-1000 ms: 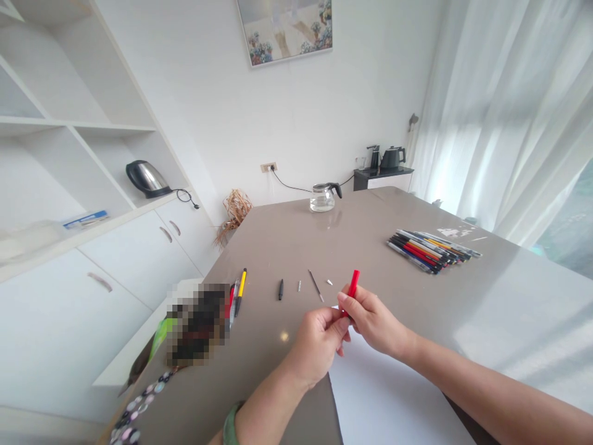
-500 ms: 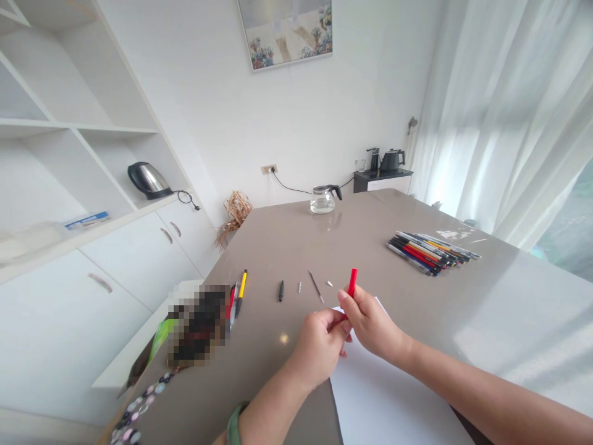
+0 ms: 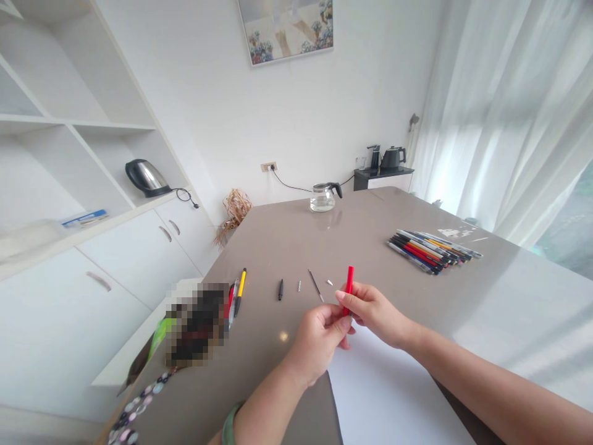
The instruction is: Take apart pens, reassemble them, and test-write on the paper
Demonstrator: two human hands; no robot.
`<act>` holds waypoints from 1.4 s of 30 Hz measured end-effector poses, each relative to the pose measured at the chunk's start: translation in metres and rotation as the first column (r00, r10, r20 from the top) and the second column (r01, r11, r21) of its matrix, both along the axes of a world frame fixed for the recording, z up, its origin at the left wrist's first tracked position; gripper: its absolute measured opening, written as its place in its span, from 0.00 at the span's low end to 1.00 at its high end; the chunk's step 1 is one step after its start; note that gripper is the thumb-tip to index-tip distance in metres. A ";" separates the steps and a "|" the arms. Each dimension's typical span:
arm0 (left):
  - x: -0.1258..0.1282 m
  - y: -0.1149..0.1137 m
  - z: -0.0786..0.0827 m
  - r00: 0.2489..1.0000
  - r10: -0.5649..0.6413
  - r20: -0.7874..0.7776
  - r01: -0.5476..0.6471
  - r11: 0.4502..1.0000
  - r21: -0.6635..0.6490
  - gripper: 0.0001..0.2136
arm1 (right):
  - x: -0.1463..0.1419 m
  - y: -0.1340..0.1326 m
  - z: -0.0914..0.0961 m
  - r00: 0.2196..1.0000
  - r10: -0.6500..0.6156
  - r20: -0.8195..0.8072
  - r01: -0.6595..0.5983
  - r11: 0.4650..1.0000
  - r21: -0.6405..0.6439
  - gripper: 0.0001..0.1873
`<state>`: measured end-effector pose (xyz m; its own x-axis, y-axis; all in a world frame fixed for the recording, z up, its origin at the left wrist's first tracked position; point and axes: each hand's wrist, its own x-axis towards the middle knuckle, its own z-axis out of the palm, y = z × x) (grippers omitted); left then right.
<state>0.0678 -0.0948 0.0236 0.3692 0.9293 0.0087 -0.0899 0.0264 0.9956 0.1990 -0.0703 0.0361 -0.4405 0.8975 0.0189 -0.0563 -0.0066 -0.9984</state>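
A red pen barrel (image 3: 350, 279) stands nearly upright over the top of a white sheet of paper (image 3: 393, 395). My right hand (image 3: 377, 312) pinches it between thumb and fingers from the right. My left hand (image 3: 317, 343) is closed round its lower end, which the fingers hide. Beyond the hands, loose pen parts lie in a row: a black pen tip section (image 3: 280, 290), a small spring (image 3: 299, 286), a thin ink refill (image 3: 315, 285) and a small white piece (image 3: 330, 282).
A pile of several pens (image 3: 433, 252) lies at the right. A yellow pen (image 3: 241, 290) and others lie beside a blurred dark object (image 3: 199, 324) with a beaded strap (image 3: 143, 402). At the far edge stands a glass pot (image 3: 322, 199).
The red barrel has become more upright and shifted slightly left. My right hand has shifted its grip, showing more of the barrel. My left hand stays at its lower end.
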 end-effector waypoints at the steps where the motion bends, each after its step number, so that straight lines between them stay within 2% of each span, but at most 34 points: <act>1: 0.000 0.000 0.001 1.000 -0.007 0.004 0.007 1.000 -0.009 0.13 | 0.001 0.000 0.001 1.000 0.030 0.009 -0.030 1.000 -0.001 0.17; 4: -0.002 0.002 0.002 1.000 -0.003 0.016 0.004 0.999 -0.036 0.14 | 0.002 -0.001 0.003 0.998 0.049 0.029 -0.050 0.999 0.018 0.17; 8: -0.006 0.007 -0.002 0.988 0.134 0.083 -0.127 0.988 -0.082 0.14 | 0.002 -0.001 -0.001 0.995 -0.083 0.050 0.079 0.993 0.093 0.15; 12: -0.010 0.011 -0.004 0.968 0.227 0.110 -0.211 0.967 -0.140 0.14 | 0.001 0.000 -0.009 0.969 -0.175 0.173 0.138 0.968 0.209 0.15; 14: -0.011 0.012 -0.005 0.969 0.224 0.103 -0.207 0.966 -0.152 0.14 | 0.000 0.000 -0.010 0.963 -0.186 0.196 0.143 0.966 0.217 0.14; 20: -0.011 0.010 -0.006 0.982 0.167 0.085 -0.149 0.971 -0.187 0.15 | 0.002 0.000 -0.008 0.973 -0.128 0.192 0.105 0.987 0.125 0.15; 27: -0.010 0.011 -0.010 0.978 0.190 0.087 -0.169 0.964 -0.208 0.16 | 0.003 0.000 -0.006 0.931 -0.220 0.293 0.150 0.958 0.245 0.14; 31: -0.010 0.012 -0.010 0.978 0.198 0.064 -0.181 0.961 -0.209 0.16 | 0.004 0.000 -0.003 0.910 -0.220 0.352 0.130 0.956 0.263 0.13; 38: -0.008 0.010 -0.006 0.975 0.209 -0.079 -0.218 0.970 -0.113 0.16 | 0.011 0.003 0.004 0.875 -0.168 0.453 0.057 0.967 0.248 0.11; 42: -0.007 0.009 -0.005 0.979 0.190 -0.078 -0.196 0.978 -0.073 0.15 | 0.015 0.004 0.006 0.874 -0.114 0.472 0.005 0.974 0.227 0.10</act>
<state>0.0609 -0.0862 0.0182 0.1799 0.9797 -0.0883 -0.0313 0.0955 0.9949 0.2145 -0.0667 0.0417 -0.3900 0.9207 0.0117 0.4352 0.1955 -0.8788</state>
